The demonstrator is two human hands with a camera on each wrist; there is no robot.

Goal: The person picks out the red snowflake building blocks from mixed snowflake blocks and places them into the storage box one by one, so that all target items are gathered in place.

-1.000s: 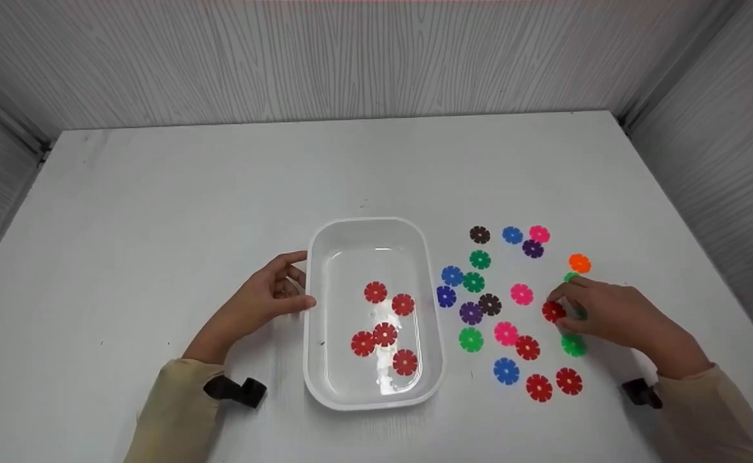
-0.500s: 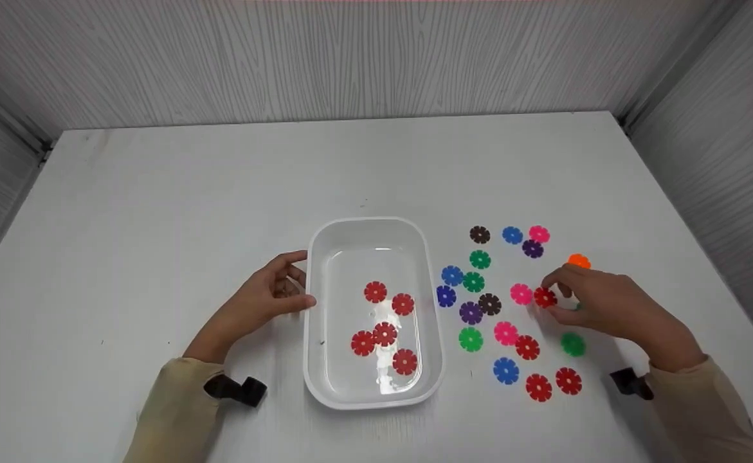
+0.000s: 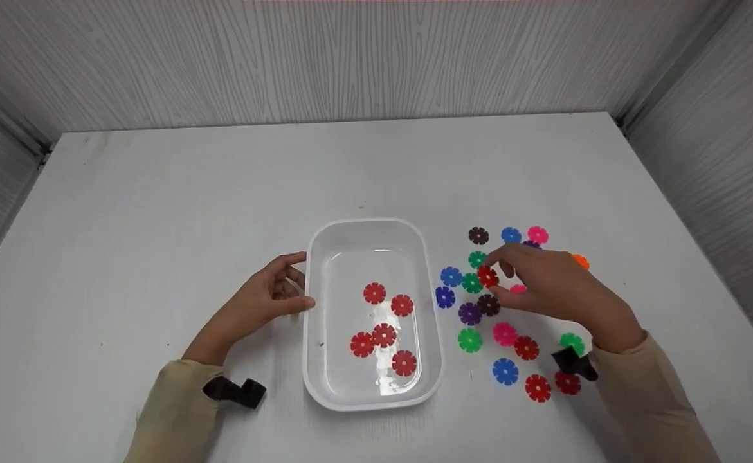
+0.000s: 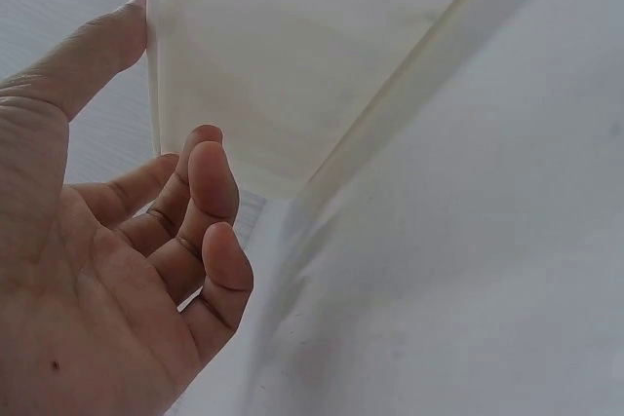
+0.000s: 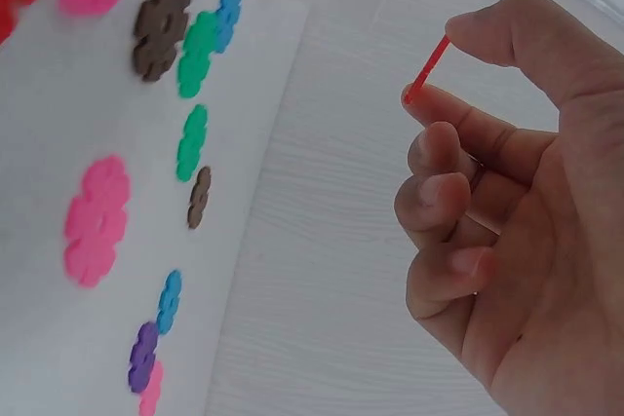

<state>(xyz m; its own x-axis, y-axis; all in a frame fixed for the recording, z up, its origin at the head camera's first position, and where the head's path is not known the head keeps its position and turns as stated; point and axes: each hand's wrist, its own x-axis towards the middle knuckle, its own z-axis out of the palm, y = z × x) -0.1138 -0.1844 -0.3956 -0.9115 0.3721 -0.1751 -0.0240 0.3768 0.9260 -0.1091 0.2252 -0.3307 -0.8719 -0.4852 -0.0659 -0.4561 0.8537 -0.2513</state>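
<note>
My right hand (image 3: 550, 283) pinches a red flower-shaped disc (image 3: 488, 276) between thumb and index finger, over the scattered discs to the right of the tray. In the right wrist view the red disc (image 5: 426, 70) shows edge-on, and the other fingers curl toward the palm. My left hand (image 3: 263, 292) is at the left side of a white tray (image 3: 312, 360). Its thumb tip rests at the rim and the index fingertip touches the outer wall; the remaining fingers bend loosely. Several red discs (image 3: 404, 363) lie inside the tray.
Beside the tray lie several loose discs, among them a green disc (image 3: 470, 340), a blue disc (image 3: 505, 372), a pink disc (image 3: 505, 334) and a red disc (image 3: 537, 388). My right hand and forearm partly cover others. A wood-patterned panel (image 3: 363, 61) stands behind the table.
My right hand has carried the red disc left and slightly up the view, from the right side of the scattered discs toward the tray. My left hand and the tray have stayed in place.
</note>
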